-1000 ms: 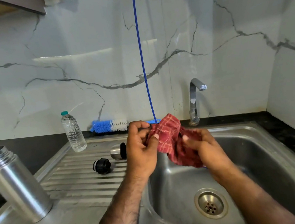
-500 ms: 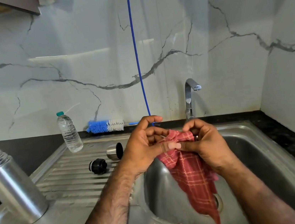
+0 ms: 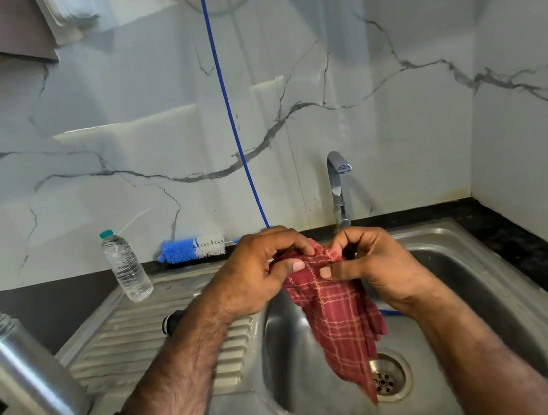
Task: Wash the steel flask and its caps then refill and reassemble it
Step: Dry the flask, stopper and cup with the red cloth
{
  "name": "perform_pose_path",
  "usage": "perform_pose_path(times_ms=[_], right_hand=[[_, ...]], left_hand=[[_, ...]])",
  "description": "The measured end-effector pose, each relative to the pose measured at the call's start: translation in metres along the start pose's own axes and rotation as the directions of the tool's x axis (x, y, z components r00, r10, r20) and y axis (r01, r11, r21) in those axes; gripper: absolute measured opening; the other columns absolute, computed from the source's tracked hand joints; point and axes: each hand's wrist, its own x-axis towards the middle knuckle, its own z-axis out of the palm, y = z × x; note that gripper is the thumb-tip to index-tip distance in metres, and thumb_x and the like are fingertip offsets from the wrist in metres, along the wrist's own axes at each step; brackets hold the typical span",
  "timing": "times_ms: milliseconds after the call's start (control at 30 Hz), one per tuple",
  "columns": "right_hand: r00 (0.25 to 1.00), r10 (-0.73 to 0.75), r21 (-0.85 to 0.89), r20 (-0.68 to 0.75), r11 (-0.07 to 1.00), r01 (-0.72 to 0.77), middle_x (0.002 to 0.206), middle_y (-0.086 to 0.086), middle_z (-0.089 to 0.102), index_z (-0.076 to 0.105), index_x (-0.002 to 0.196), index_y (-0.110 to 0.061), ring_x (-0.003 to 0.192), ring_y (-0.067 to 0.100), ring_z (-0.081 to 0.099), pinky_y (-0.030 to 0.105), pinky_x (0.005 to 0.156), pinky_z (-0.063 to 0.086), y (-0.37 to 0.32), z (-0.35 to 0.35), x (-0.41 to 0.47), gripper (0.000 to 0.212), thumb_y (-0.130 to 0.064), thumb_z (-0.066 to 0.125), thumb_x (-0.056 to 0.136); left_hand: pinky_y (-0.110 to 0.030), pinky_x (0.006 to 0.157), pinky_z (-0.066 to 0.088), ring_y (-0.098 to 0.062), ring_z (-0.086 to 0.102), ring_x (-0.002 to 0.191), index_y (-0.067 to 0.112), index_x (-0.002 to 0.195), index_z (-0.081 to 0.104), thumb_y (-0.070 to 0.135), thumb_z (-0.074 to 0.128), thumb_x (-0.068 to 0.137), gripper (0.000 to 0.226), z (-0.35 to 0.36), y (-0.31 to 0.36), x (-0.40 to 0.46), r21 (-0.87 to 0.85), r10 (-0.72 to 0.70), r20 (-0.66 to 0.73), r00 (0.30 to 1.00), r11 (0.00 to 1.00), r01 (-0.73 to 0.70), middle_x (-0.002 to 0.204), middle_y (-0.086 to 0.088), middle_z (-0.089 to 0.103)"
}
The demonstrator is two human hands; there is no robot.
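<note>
Hanging lower than a moment ago, the red checked cloth (image 3: 339, 316) is pinched along its top edge by the left hand (image 3: 256, 275) and right hand (image 3: 373, 267) over the steel sink (image 3: 465, 287). One open steel flask (image 3: 20, 373) stands tilted on the drainboard; one black cap (image 3: 174, 321) peeks behind the left forearm, the second now hidden. One clear plastic bottle (image 3: 126, 266), one blue-and-white bottle brush (image 3: 191, 248). No writing is readable.

Black tabletop (image 3: 53, 303) with a steel sink unit (image 3: 503, 286) set in it.
On the ribbed drainboard (image 3: 136, 331): open steel flask (image 3: 23, 372) at 9 o'clock, water bottle (image 3: 125, 267) at 11, black cap (image 3: 172, 321) half hidden between; bottle brush (image 3: 192, 248) along the back edge at 12.
</note>
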Motion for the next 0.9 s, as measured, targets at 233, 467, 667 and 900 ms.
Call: perform_pose_path(times_ms=[233,467,667,900], right_hand=[[0.998,0.017,0.088,0.061,0.996,-0.022,0.087,0.019,0.068,0.062,0.083,-0.002,0.082,0.025,0.068,0.024,0.072,0.059,-0.006,-0.004,-0.001,0.02,0.001,0.081,0.08],[0.994,-0.005,-0.044,0.113,0.999,0.01,0.1,0.02,0.077,0.073,0.103,0.007,0.089,0.023,0.074,0.026,0.083,0.06,0.0,0.004,0.0,0.032,-0.009,0.088,0.079],[0.977,-0.213,-0.321,-0.028,0.927,0.193,0.085,0.003,0.08,0.082,0.088,-0.018,0.08,0.037,0.068,0.044,0.081,0.058,0.003,0.003,0.002,0.017,-0.032,0.087,0.081],[0.944,-0.286,-0.187,-0.166,0.949,0.254,0.083,0.01,0.079,0.083,0.089,-0.014,0.074,0.025,0.074,0.044,0.079,0.063,-0.001,0.0,0.002,0.011,-0.025,0.083,0.087]], left_hand=[[-0.037,0.096,0.062,-0.012,0.073,0.109,0.025,0.114,0.069,0.006,0.069,0.101,0.023,-0.015,0.011,0.003,0.001,-0.061,0.07,0.996,0.998,0.061,0.109,0.013,0.076],[-0.021,0.099,0.055,-0.003,0.073,0.111,0.014,0.104,0.075,-0.004,0.065,0.1,0.021,-0.02,0.02,0.009,0.005,-0.061,0.068,0.996,0.998,0.061,0.104,0.018,0.077],[-0.043,0.087,0.065,-0.017,0.075,0.097,0.024,0.109,0.074,0.01,0.076,0.097,0.018,-0.022,0.011,0.008,-0.023,-0.14,0.11,0.984,0.989,0.144,0.102,0.005,0.076],[-0.055,0.087,0.062,-0.013,0.069,0.087,0.02,0.095,0.069,0.021,0.089,0.083,0.024,-0.001,0.006,0.002,-0.1,-0.163,0.183,0.969,0.978,0.183,0.089,0.006,0.072]])
